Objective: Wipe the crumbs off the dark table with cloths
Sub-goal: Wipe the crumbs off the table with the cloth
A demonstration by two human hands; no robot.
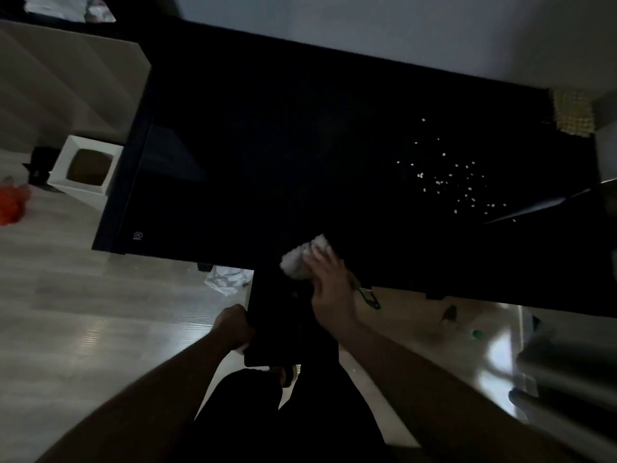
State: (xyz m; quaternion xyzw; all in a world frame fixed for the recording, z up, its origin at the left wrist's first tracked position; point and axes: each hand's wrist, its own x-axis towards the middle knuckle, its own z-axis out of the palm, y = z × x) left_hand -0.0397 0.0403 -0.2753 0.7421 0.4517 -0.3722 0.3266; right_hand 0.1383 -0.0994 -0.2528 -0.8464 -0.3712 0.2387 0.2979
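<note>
A single head-worn wide-angle camera looks steeply down from above onto the dark table and surrounding floor.

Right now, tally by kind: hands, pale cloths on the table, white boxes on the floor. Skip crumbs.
Hands: 2 (left hand gripping a dark flat object, right hand)
Pale crumpled cloth on the dark table, under the right hand: 1
White square open-topped box on the floor: 1
Total: 4
</note>
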